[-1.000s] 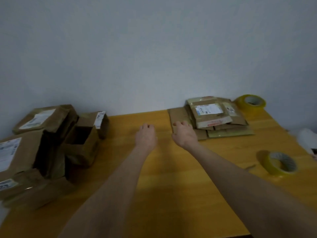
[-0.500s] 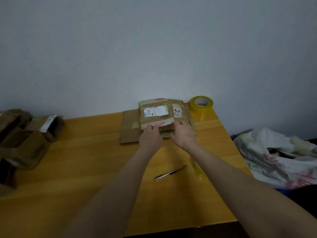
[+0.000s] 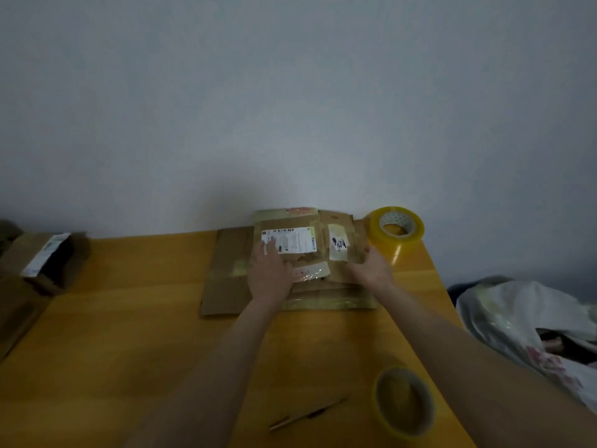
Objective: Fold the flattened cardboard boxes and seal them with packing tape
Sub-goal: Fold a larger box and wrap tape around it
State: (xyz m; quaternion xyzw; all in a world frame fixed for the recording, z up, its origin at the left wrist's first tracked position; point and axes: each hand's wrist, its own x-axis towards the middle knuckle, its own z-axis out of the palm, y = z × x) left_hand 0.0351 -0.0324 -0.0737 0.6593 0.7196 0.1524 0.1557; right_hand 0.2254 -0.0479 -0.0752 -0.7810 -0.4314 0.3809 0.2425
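While flat, top box (image 3: 320,245) crosswise — left hand (image 3: 269,279) spread atop; right hand (image 3: 371,270) clasping edge

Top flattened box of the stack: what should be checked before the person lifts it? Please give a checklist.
1. Left hand flat on the top flattened box: ok.
2. Right hand gripping its right edge: cannot tell.
3. Top box loose from the stack below: cannot tell.
4. Tape roll close by, beside the stack: ok.
5. Room on the table in front for folding: ok.
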